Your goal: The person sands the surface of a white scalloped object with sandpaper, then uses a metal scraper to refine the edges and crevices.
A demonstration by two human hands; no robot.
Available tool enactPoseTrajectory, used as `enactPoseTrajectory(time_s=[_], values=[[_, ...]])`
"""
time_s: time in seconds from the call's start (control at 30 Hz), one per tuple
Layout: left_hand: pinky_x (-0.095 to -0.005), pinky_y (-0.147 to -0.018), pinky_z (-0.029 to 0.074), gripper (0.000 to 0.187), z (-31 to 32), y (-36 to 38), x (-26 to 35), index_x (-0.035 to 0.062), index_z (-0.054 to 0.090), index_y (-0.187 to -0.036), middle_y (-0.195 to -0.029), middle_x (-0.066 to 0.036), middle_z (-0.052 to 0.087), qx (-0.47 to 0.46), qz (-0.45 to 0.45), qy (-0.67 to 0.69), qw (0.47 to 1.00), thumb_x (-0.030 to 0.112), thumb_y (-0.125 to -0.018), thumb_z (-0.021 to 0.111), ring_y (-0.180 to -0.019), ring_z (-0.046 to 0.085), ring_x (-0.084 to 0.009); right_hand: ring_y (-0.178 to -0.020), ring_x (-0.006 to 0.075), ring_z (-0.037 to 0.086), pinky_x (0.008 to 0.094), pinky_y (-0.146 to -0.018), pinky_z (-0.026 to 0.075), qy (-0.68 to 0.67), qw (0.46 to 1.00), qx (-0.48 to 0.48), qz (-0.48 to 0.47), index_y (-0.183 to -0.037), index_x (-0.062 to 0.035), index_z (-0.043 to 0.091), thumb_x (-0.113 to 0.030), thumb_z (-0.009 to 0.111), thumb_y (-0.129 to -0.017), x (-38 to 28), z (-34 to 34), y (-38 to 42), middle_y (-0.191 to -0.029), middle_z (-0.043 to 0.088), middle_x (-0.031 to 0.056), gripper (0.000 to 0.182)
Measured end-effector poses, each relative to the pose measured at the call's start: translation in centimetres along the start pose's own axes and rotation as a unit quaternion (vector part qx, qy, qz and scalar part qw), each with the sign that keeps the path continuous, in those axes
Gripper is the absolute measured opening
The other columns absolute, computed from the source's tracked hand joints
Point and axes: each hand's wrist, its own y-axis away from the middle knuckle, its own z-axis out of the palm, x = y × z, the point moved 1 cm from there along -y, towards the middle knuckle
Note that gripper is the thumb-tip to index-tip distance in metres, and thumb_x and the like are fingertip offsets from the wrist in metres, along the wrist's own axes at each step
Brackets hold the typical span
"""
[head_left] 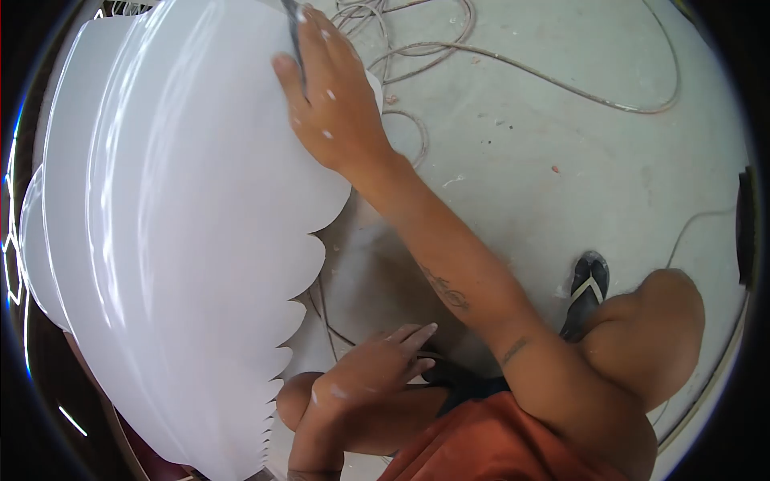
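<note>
White panel [200, 200] lies under and left of the right hand [333, 96], which grips a thin dark tool [293, 34] between thumb and fingers. Below, its scalloped edge runs past the left hand [373, 365], fingers loosely spread, holding nothing; open floor [553, 184] stretches rightward.

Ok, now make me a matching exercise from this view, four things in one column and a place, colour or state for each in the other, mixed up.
Column one:
1. Right hand
2. Left hand
3. Flip-flop
4. Shirt

Column two:
A. Orange-red, at the bottom edge of the view
B. Dark with a pale strap, on the floor
C. At the white scalloped piece, holding a thin dark tool
D. Fingers extended, holding nothing that shows

Right pairs: 1-C, 2-D, 3-B, 4-A.
</note>
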Motion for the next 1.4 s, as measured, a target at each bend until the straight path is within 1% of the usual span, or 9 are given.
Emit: enactPoseTrajectory(time_s=[0.1, 0.23, 0.4, 0.53, 0.63, 0.83, 1.1, 1.2, 1.4], values=[[-0.0468, -0.110, 0.047, 0.059, -0.1, -1.0, -1.4, 0.0049, 0.047, -0.152, -0.141, -0.019, 0.062, 0.012, -0.054, -0.084, 0.995, 0.041, -0.106, 0.056, -0.128, 0.058, -0.0413, -0.153, 0.0504, 0.027, 0.0661, -0.121, 0.023, 0.074, 0.997, -0.006, -0.016, -0.149, 0.0144, 0.041, -0.027, 0.051, -0.108, 4.7, -0.4, 6.3, -0.161, 0.032, 0.0348, 0.059], [-0.0467, -0.110, 0.047, 0.059, 0.3, -1.1, -3.1, 0.0059, 0.047, -0.153, -0.142, -0.019, 0.061, -0.008, -0.107, -0.118, 0.987, 0.041, -0.106, 0.056, -0.129, 0.058, -0.0411, -0.153, 0.0519, 0.026, 0.0665, -0.122, 0.021, 0.101, 0.995, -0.010, 0.017, -0.150, 0.0165, 0.038, -0.030, 0.050, -0.108, 3.4, 0.1, 7.7, -0.161, 0.031, 0.0370, 0.063], [-0.0461, -0.103, 0.050, 0.057, 0.0, -0.4, -1.1, -0.0034, 0.049, -0.147, -0.133, -0.020, 0.065, 0.058, -0.002, -0.077, 0.995, 0.034, -0.105, 0.059, -0.118, 0.064, -0.0410, -0.155, 0.0526, 0.022, 0.0659, -0.124, 0.016, -0.017, 0.996, 0.026, -0.085, -0.150, 0.0165, 0.038, -0.035, 0.048, -0.109, -2.1, 2.7, -0.6, -0.163, 0.029, 0.0367, 0.066], [-0.0455, -0.102, 0.050, 0.057, 0.4, -0.7, -1.7, -0.0032, 0.049, -0.147, -0.134, -0.020, 0.064, 0.065, 0.018, -0.087, 0.994, 0.034, -0.105, 0.059, -0.117, 0.065, -0.0396, -0.155, 0.0528, 0.021, 0.0659, -0.124, 0.015, 0.041, 0.997, -0.022, -0.055, -0.149, 0.0180, 0.038, -0.035, 0.048, -0.109, 1.0, 1.1, 6.2, -0.163, 0.029, 0.0365, 0.067], [-0.0457, -0.103, 0.050, 0.059, 0.4, -1.0, -2.2, -0.0039, 0.048, -0.148, -0.138, -0.019, 0.062, -0.004, -0.075, -0.101, 0.992, 0.034, -0.105, 0.059, -0.121, 0.063, -0.0376, -0.156, 0.0497, 0.022, 0.0665, -0.123, 0.015, 0.056, 0.998, -0.013, -0.041, -0.151, 0.0135, 0.040, -0.031, 0.048, -0.109, 1.7, 1.1, 9.7, -0.165, 0.030, 0.0321, 0.061], [-0.0446, -0.109, 0.047, 0.056, 0.4, 0.4, -0.7, 0.0038, 0.048, -0.150, -0.136, -0.020, 0.064, 0.079, 0.021, -0.034, 0.996, 0.037, -0.106, 0.057, -0.126, 0.060, -0.0371, -0.156, 0.0495, 0.022, 0.0704, -0.121, 0.014, -0.033, 0.996, 0.010, -0.083, -0.152, 0.0113, 0.040, -0.025, 0.051, -0.107, -1.9, 2.3, 0.2, -0.167, 0.029, 0.0305, 0.059], [-0.0479, -0.106, 0.047, 0.058, -0.3, -1.3, -2.1, -0.0025, 0.047, -0.149, -0.140, -0.020, 0.061, -0.002, -0.127, -0.145, 0.981, 0.035, -0.106, 0.056, -0.124, 0.060, -0.0405, -0.155, 0.0468, 0.026, 0.0708, -0.120, 0.016, 0.053, 0.998, -0.015, -0.005, -0.152, 0.0082, 0.042, -0.025, 0.055, -0.104, -1.8, 1.7, 7.1, -0.166, 0.031, 0.0267, 0.060], [-0.0471, -0.104, 0.048, 0.056, -0.2, -0.2, -1.0, -0.0026, 0.048, -0.148, -0.139, -0.019, 0.061, 0.092, 0.008, -0.081, 0.992, 0.034, -0.106, 0.056, -0.122, 0.062, -0.0383, -0.155, 0.0446, 0.027, 0.0699, -0.121, 0.016, 0.022, 0.999, 0.010, -0.029, -0.150, 0.0070, 0.044, -0.025, 0.055, -0.104, -2.1, 2.0, 3.1, -0.166, 0.033, 0.0256, 0.057], [-0.0456, -0.111, 0.045, 0.056, -0.3, -1.2, -1.7, -0.0009, 0.053, -0.144, -0.140, -0.018, 0.062, 0.018, -0.047, -0.083, 0.995, 0.039, -0.105, 0.058, -0.127, 0.059, -0.0379, -0.155, 0.0429, 0.030, 0.0711, -0.119, 0.016, 0.071, 0.997, -0.033, 0.003, -0.153, 0.0040, 0.043, -0.025, 0.050, -0.109, -2.0, 0.9, 9.3, -0.165, 0.037, 0.0222, 0.053]])
